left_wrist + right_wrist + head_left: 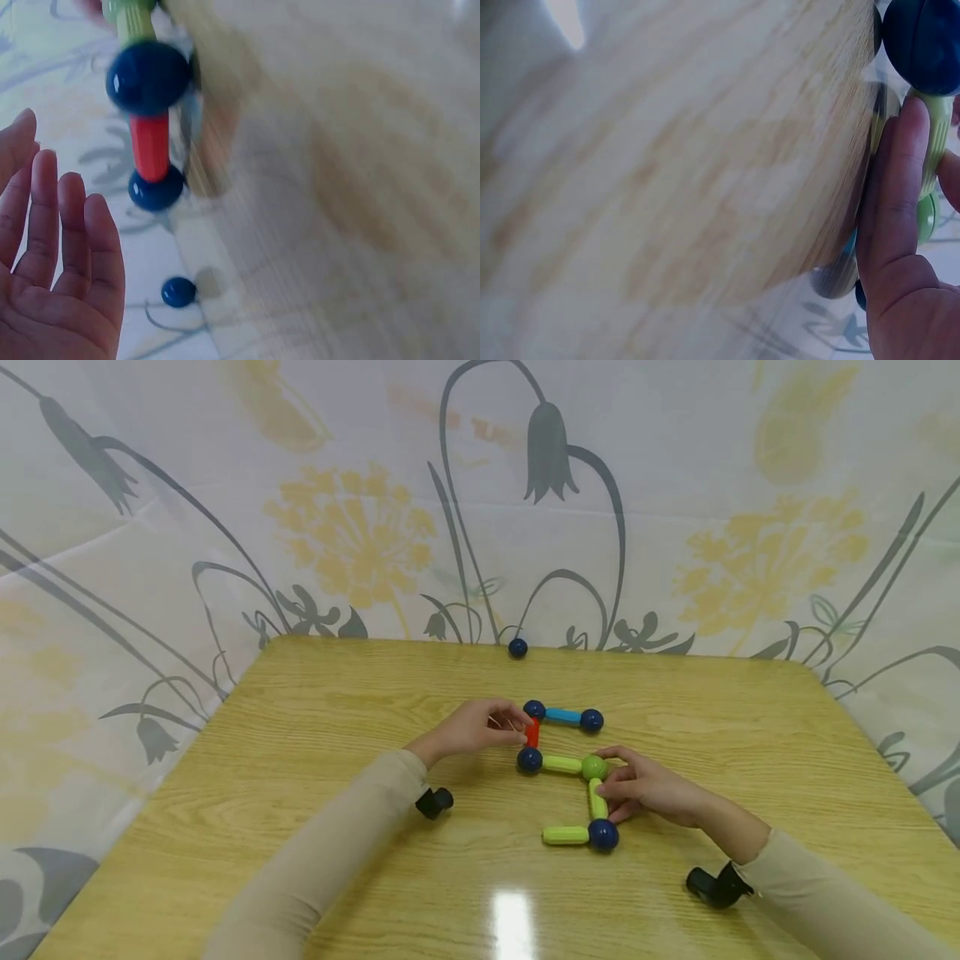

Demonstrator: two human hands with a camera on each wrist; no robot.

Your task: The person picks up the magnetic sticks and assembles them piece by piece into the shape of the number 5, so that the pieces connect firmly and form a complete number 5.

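A zigzag chain of toy building rods and balls lies on the wooden table (360,693). My left hand (483,727) is beside its red rod (533,734), fingers loosely bent; the left wrist view shows them spread and apart from the red rod (150,148). Dark blue balls (529,760) sit at both ends of that rod. My right hand (652,789) pinches a yellow-green rod (597,799) between thumb and fingers, one finger at the green ball (595,767). Another dark blue ball (603,834) joins this rod to a yellow-green rod (566,836) pointing left.
From the chain's far end a light blue rod (562,717) runs right to a dark blue ball (592,720). One loose dark blue ball (517,648) rests at the table's back edge, against a flower-printed cloth (480,510).
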